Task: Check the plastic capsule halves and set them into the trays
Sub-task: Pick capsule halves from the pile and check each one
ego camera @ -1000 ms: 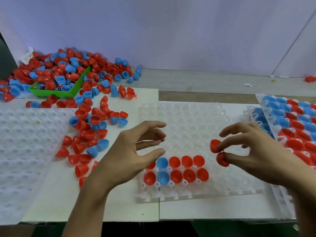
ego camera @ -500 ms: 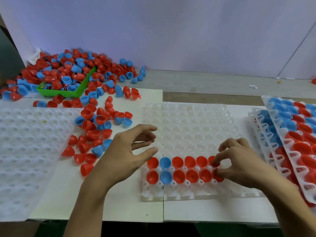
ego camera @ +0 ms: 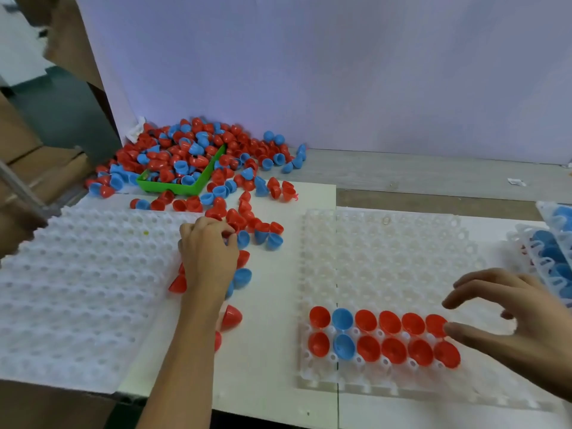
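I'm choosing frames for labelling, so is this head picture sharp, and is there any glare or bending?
Head view: the seated capsule halves are fairly crisp; the right hand looks softly smeared; the clear tray washes pale against the white board; wide-angle bending curves the table's edges.

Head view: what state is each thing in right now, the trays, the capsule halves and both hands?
Middle tray: two near rows partly filled, the rest bare.
Seated halves: open side up, ten red, two blue.
Left tray: no halves.
Loose halves: scattered.
Left hand: curled among the loose halves.
Right hand: open, holding nothing.
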